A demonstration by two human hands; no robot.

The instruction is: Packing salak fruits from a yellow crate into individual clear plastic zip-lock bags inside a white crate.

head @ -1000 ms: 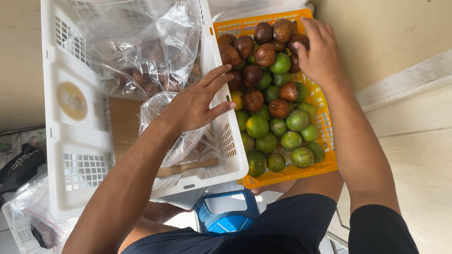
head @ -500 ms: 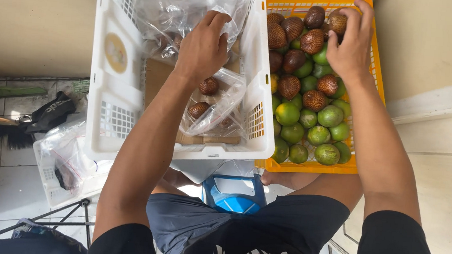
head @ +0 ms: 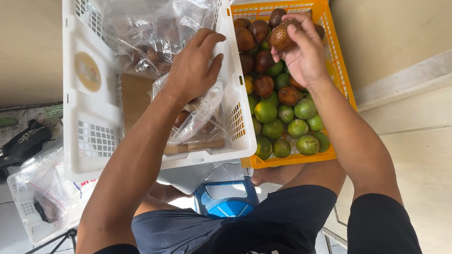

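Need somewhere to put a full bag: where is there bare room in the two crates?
In the white slatted plastic crate, the brown cardboard floor shows bare between its left wall and the clear plastic bag under the left hand. Its far end is filled with clear bags. The orange plastic basket is packed; the right hand holds a brown scaly fruit above it.

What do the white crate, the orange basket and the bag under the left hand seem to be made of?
The white crate looks like moulded rigid plastic: smooth, slightly glossy walls with gridded vent openings. The orange basket also looks like plastic, thinner, with a fine lattice wall. The bag under the left hand seems thin clear plastic film: see-through, crinkled, with bright glints.
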